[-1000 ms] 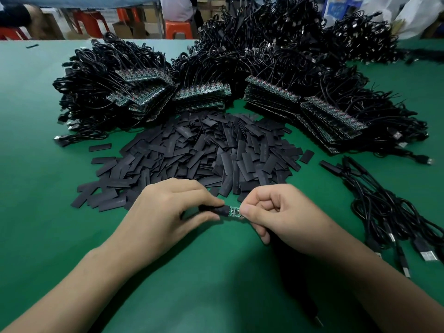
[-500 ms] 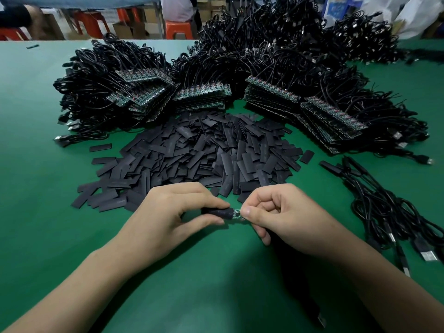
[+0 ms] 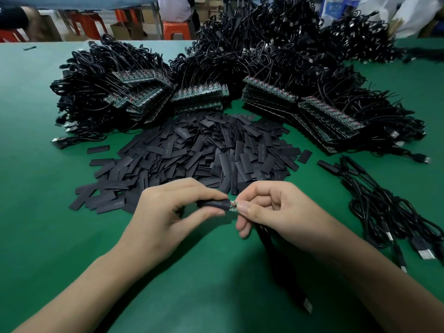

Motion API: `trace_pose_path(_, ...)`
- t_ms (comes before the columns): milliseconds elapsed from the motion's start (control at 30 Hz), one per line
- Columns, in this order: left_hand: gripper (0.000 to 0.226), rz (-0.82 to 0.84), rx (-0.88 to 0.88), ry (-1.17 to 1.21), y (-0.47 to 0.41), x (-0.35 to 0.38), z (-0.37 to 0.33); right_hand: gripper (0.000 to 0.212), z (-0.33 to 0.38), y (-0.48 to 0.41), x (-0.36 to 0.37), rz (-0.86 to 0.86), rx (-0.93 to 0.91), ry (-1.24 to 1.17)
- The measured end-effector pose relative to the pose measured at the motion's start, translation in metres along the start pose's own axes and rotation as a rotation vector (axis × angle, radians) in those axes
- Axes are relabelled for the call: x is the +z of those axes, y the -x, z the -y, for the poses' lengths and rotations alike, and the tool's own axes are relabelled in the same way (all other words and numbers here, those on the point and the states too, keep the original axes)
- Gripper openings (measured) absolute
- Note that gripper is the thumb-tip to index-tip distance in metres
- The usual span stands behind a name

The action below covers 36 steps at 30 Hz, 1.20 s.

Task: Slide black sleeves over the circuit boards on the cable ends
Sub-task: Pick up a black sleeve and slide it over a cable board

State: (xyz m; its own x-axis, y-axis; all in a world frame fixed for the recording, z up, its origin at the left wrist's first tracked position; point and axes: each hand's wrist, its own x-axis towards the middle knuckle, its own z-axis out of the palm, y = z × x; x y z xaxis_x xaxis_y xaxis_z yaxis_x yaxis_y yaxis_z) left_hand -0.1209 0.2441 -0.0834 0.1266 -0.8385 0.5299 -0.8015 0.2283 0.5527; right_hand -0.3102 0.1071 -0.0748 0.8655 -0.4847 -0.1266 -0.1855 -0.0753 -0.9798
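Observation:
My left hand (image 3: 165, 212) pinches a black sleeve (image 3: 213, 204) between thumb and forefinger, just above the green table. The sleeve covers most of a small circuit board (image 3: 232, 205); only a short green end shows. My right hand (image 3: 271, 210) pinches that bare end, and the board's black cable (image 3: 283, 265) hangs down under the right wrist to a USB plug (image 3: 307, 306). A heap of flat black sleeves (image 3: 192, 150) lies right behind both hands.
Big piles of black cables with stacked circuit boards (image 3: 199, 97) ring the back of the green table (image 3: 48, 212). A small bundle of cables (image 3: 389, 212) lies to the right. Orange stools (image 3: 176, 30) and boxes stand beyond the far edge.
The sleeve has slid further right over the board, leaving less green showing. Both hands stay in nearly the same place.

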Motion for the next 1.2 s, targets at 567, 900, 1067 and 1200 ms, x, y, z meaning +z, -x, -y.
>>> trace_pose_path(567, 0.017, 0.003, 0.034, 0.006, 0.0005, 0.0029, -0.0035, 0.008, 0.0007, 0.0000, 0.0011, -0.020, 0.019, 0.034)
trace_pose_path(900, 0.017, 0.012, 0.030, 0.008, 0.0010, 0.0043, -0.0037, 0.010, 0.0019, 0.0018, 0.0034, -0.017, 0.046, -0.012)
trace_pose_path(1067, 0.017, 0.041, 0.036, 0.020, 0.0010, 0.0043, -0.0031, 0.010, 0.0025, 0.0013, 0.0050, -0.002, 0.037, -0.001)
trace_pose_path(1200, 0.018, 0.008, -0.004, 0.007, 0.0000, 0.0046, -0.0041, 0.011, 0.0022, 0.0002, 0.0061, -0.025, 0.031, -0.024)
